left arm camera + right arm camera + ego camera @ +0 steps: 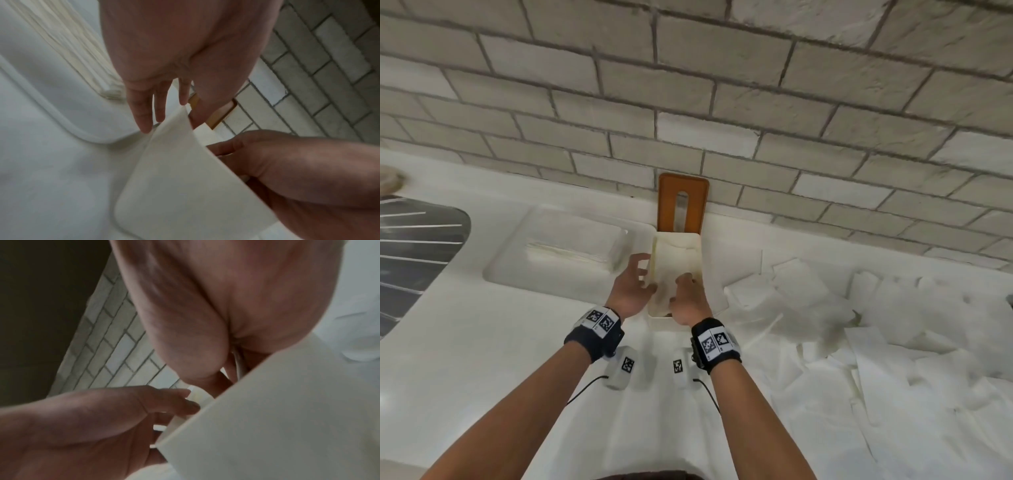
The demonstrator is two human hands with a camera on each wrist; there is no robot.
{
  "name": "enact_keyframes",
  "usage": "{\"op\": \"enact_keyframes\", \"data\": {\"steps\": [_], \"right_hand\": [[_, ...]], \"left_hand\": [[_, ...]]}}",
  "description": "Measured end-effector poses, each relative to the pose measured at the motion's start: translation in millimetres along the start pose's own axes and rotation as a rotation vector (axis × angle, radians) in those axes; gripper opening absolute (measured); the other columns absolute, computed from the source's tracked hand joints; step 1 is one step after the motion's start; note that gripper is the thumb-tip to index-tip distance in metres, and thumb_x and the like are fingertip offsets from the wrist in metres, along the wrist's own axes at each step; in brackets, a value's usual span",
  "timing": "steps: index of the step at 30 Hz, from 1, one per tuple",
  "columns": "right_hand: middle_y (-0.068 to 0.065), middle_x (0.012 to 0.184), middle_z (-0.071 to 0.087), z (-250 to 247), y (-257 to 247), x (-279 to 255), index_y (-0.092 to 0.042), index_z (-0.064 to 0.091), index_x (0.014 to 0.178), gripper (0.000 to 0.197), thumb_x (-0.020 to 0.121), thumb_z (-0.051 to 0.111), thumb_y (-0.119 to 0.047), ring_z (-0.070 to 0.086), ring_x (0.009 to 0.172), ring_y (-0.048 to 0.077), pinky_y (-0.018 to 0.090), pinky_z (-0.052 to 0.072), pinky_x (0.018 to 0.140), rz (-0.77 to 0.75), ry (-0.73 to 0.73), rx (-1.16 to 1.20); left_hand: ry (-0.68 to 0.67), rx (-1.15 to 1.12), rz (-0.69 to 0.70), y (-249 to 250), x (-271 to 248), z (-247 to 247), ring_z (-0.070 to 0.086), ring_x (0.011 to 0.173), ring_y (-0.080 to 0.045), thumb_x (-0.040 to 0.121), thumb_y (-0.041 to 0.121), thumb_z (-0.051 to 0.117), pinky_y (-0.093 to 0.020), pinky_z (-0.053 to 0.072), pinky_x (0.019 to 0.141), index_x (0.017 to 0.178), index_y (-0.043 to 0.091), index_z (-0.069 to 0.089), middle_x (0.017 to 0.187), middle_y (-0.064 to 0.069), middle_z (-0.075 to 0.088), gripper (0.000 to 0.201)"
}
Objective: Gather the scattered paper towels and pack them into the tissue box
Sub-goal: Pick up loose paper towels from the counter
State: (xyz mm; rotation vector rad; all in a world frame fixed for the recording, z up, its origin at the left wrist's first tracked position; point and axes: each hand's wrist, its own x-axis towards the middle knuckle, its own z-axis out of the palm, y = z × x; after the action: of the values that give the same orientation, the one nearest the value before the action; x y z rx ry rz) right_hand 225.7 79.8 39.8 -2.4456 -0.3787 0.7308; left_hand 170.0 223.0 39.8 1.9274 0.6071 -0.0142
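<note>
I see the tissue box (pixel 697 274) standing open on the white surface (pixel 482 342), its far end against the brick wall (pixel 688 85). Its brown slotted lid (pixel 682 202) leans upright on that wall just behind the box. Paper towels (pixel 671 263) already lie inside the box.

My left hand (pixel 629 287) is at the box's left wall, fingers (pixel 141 113) straight and spread, tips touching the outside of that wall, thumb on the inner side of the rim. My right hand (pixel 688 299) reaches into the near end of the box with its fingers curled downward onto the towels inside; I cannot tell whether it pinches a sheet or only presses them.

The scattered paper towels (pixel 859 325) lie in a loose, overlapping spread to the right of the box, reaching from near its right wall outward. To the left of the box sits a clear shallow tray (pixel 565 246) with a flat stack of towels in it. Further left of the box, a dark ribbed panel (pixel 414 246) shows at the edge.
</note>
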Motion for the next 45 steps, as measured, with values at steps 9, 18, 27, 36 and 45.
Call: {"op": "enact_keyframes", "data": {"steps": [9, 18, 27, 36, 45], "right_hand": [[0.022, 0.156, 0.042, -10, -4, -23, -0.005, 0.029, 0.162, 0.063, 0.11, 0.058, -0.024, 0.054, 0.137, 0.041, 0.047, 0.048, 0.113, -0.053, 0.058, -0.246], [0.006, 0.098, 0.079, 7, 10, -54, -0.031, 0.078, 0.121, 0.051, 0.101, 0.041, -0.059, 0.068, 0.101, 0.03, 0.05, 0.035, 0.118, -0.342, 0.07, -0.643], [0.003, 0.119, 0.073, -21, 18, -72, -0.027, 0.07, 0.128, 0.036, 0.094, 0.056, -0.021, 0.07, 0.098, 0.029, 0.043, 0.06, 0.087, -0.394, 0.281, -0.262], [-0.007, 0.155, 0.05, -33, 138, -99, -0.037, 0.05, 0.15, 0.087, 0.076, 0.063, 0.007, 0.05, 0.141, 0.018, 0.04, 0.047, 0.111, -0.229, -0.045, -0.318], [-0.009, 0.102, 0.071, -37, 130, -106, -0.03, 0.075, 0.109, 0.025, 0.092, 0.072, -0.013, 0.069, 0.094, 0.012, 0.04, 0.059, 0.087, -0.353, 0.288, -0.02]], "left_hand": [[0.045, 0.659, 0.436, 26, 32, -6, 0.051, 0.128, -0.032, 0.097, 0.011, 0.064, -0.049, 0.047, 0.106, 0.129, 0.02, 0.064, 0.137, -0.007, 0.058, 0.034], [-0.352, 1.495, 0.183, 50, 64, 14, 0.025, 0.14, -0.04, 0.102, 0.04, 0.046, -0.058, 0.023, 0.109, 0.136, 0.03, 0.056, 0.144, -0.004, 0.056, 0.038], [-0.285, 1.165, 0.245, 51, 39, 8, 0.028, 0.142, -0.042, 0.1, 0.06, 0.052, -0.058, 0.027, 0.111, 0.158, 0.044, 0.034, 0.16, 0.001, 0.047, 0.063], [0.04, 0.319, 0.61, 21, -76, 3, 0.063, 0.1, -0.008, 0.098, 0.012, 0.071, -0.018, 0.049, 0.088, 0.109, 0.023, 0.075, 0.107, 0.014, 0.075, 0.016], [-0.403, 0.317, 0.528, 8, -118, 35, 0.044, 0.134, 0.006, 0.082, 0.066, 0.081, -0.015, 0.039, 0.107, 0.149, 0.05, 0.041, 0.144, 0.032, 0.046, 0.08]]}}
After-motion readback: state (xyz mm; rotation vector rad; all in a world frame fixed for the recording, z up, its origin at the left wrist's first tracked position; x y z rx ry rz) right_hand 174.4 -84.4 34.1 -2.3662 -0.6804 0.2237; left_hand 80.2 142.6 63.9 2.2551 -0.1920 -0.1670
